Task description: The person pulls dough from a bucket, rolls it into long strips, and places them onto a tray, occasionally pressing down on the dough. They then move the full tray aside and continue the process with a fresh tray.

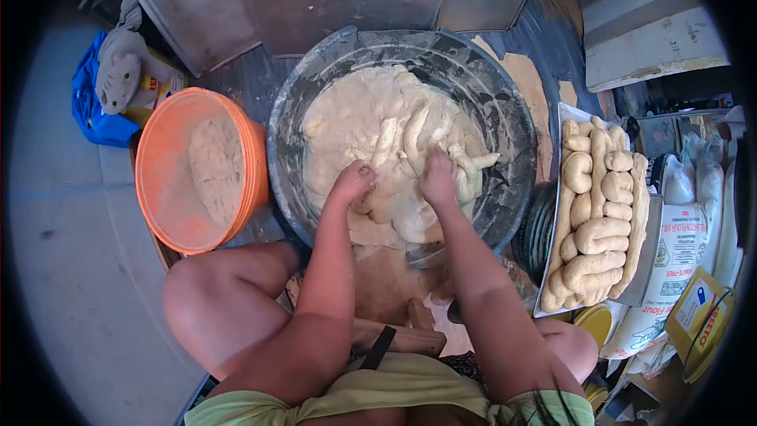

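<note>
A big mass of pale, floury dough (pixel 347 110) fills much of a large black basin (pixel 505 102) in front of me. Rolled strips of dough (pixel 414 130) lie on top, some twisted at the right side. My left hand (pixel 355 181) is at the near left part of the dough, its fingers curled in against it. A short way to the right, my right hand (pixel 438 178) has its fingers closed on the dough near the strips. Both sets of fingertips are partly hidden.
To the left stands an orange tub (pixel 150 166) holding flour (pixel 214 162). On the right, a tray (pixel 552 268) bears several rolled dough pieces (pixel 595 237). Flour sacks (pixel 678 244) and a yellow container (pixel 698 319) sit beyond it. Metal sheets (pixel 339 4) lean behind the basin.
</note>
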The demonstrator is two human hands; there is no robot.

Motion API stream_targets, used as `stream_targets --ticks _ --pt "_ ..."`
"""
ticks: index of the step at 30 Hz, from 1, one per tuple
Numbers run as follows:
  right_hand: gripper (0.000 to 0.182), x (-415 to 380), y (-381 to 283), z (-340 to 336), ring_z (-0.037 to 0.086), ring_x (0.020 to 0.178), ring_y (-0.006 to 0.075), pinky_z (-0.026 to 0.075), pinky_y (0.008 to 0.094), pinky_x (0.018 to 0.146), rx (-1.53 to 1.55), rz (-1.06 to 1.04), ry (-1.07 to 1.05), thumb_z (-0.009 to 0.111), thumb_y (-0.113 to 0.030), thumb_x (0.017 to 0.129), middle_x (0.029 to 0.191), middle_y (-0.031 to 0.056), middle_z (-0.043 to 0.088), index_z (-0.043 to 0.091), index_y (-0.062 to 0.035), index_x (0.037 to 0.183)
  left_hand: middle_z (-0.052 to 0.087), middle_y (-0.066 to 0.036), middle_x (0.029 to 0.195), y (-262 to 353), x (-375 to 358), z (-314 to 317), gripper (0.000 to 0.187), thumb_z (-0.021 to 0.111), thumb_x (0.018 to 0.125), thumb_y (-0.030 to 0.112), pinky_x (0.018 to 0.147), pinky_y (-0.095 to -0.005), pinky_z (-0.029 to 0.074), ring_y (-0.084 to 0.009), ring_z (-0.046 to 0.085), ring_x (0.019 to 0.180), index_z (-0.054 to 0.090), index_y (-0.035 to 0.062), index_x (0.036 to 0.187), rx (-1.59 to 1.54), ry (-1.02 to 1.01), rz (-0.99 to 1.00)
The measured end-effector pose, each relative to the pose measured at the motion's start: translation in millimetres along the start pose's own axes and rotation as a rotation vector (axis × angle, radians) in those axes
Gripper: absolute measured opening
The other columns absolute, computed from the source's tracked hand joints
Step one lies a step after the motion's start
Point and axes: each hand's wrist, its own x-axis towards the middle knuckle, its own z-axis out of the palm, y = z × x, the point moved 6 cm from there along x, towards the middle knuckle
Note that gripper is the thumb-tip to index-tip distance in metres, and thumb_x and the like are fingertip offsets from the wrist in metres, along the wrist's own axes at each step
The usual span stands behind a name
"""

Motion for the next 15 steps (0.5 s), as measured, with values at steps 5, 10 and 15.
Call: stream_targets --ticks 5,10,15 --pt "0.052 29 -11 10 0.044 0.117 0.0298 0.024 0.0459 0.104 -0.285 -0.150 -0.312 0.054 -0.019 0.075 0.121 0.0157 0.051 0.043 -0.0067 0.124 0.059 -0.003 0.083 -3 9 7 0.033 0.064 0.080 0.029 0.067 -0.0258 0.043 -0.0115 0.053 0.074 0.058 0.0029 0.098 -0.103 0.039 -0.002" --pt "0.065 4 -24 -14 0.053 0.107 0.0355 0.038 0.0448 0.095 0.110 0.132 -0.718 0.051 -0.019 0.079 0.114 0.0208 0.056 0.025 -0.0058 0.137 0.057 -0.002 0.079 -13 9 32 0.026 0.059 0.084 0.032 0.059 -0.0246 0.045 -0.0095 0.053 0.066 0.057 0.0069 0.092 -0.267 -0.055 -0.185" --pt "0.072 -72 12 26 0.059 0.091 0.0408 0.044 0.0455 0.084 0.412 0.472 -0.221 0.052 -0.027 0.083 0.101 0.0262 0.059 0.014 -0.0079 0.141 0.053 0.000 0.073 -47 4 59 0.023 0.054 0.087 0.031 0.048 -0.0237 0.042 -0.0092 0.049 0.058 0.055 0.0083 0.088 -0.116 -0.168 -0.261"
